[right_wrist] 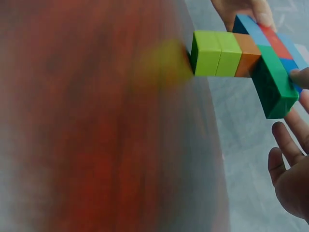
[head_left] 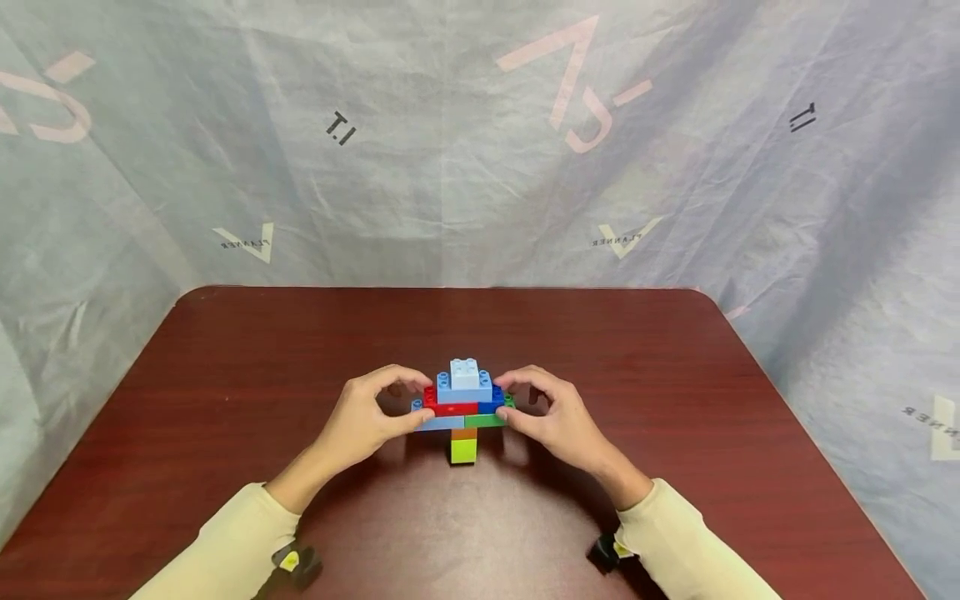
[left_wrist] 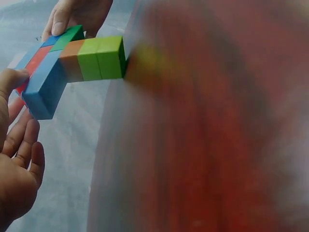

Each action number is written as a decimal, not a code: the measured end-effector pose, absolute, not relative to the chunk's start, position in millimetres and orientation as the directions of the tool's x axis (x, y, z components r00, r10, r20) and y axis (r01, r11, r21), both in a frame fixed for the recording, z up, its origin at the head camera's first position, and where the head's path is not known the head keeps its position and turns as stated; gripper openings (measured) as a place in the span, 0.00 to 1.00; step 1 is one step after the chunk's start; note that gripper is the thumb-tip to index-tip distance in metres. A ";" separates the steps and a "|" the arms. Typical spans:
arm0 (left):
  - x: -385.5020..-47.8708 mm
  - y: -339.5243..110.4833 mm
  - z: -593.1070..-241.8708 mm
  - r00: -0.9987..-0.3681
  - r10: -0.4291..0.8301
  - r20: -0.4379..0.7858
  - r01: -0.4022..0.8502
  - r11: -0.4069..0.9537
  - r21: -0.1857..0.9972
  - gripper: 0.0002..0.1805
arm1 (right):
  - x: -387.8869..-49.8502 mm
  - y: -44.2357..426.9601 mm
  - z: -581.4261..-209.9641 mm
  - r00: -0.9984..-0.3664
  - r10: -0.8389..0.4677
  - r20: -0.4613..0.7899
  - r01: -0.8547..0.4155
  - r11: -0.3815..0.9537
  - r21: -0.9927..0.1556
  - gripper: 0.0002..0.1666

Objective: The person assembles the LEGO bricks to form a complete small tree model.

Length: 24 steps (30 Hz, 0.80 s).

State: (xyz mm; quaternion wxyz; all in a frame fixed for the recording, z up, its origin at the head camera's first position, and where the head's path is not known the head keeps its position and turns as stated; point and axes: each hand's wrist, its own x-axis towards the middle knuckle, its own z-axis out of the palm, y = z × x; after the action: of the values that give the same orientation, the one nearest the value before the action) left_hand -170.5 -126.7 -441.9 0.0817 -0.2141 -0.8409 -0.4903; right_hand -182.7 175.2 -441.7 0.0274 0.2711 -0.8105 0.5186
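Observation:
A toy-brick tree-like stack (head_left: 463,398) stands upright on the table in the head view. Its narrow stem has lime green bricks (left_wrist: 102,59) below an orange brick (right_wrist: 247,54). Above these lie a light blue brick (left_wrist: 44,89) and a green brick (right_wrist: 273,79) side by side, then a red brick (head_left: 455,409) and a dark blue brick (head_left: 491,406). A light blue brick and a pale brick (head_left: 464,373) top it. My left hand (head_left: 367,414) pinches the red brick's end between thumb and fingers; my right hand (head_left: 558,417) pinches the dark blue brick's end.
The dark red-brown table (head_left: 247,358) has a glossy wood-grain top. A grey printed cloth (head_left: 420,183) hangs behind it and along both sides. A black wrist strap with a yellow mark (head_left: 291,560) sits at each sleeve cuff.

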 end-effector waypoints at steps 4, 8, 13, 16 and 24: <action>-183.6 -126.8 -443.8 -0.912 0.271 0.308 0.400 0.422 0.814 0.17 | -193.9 172.8 -444.5 -0.860 -0.402 0.315 -0.447 0.294 -0.845 0.18; -198.5 -127.0 -445.7 -0.921 0.275 0.276 0.370 0.397 0.840 0.15 | -206.3 170.3 -446.4 -0.869 -0.402 0.287 -0.415 0.279 -0.866 0.16; -218.7 -123.8 -453.1 -0.947 0.250 0.202 0.289 0.388 0.875 0.12 | -225.3 166.8 -448.0 -0.900 -0.386 0.203 -0.334 0.312 -0.890 0.14; -229.6 -121.8 -460.3 -0.964 0.229 0.133 0.213 0.373 0.903 0.11 | -234.9 164.6 -451.0 -0.918 -0.366 0.155 -0.284 0.330 -0.901 0.14; -247.4 -116.5 -463.2 -0.974 0.218 0.064 0.133 0.321 0.938 0.13 | -253.0 162.1 -460.7 -0.944 -0.313 0.102 -0.211 0.335 -0.918 0.14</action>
State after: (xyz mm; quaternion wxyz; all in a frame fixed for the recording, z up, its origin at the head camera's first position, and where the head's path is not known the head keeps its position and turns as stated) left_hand -247.4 -116.5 -463.2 -0.0368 -0.1080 -0.8120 -0.5724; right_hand -253.0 162.1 -460.7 -0.0463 0.1606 -0.8157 0.5538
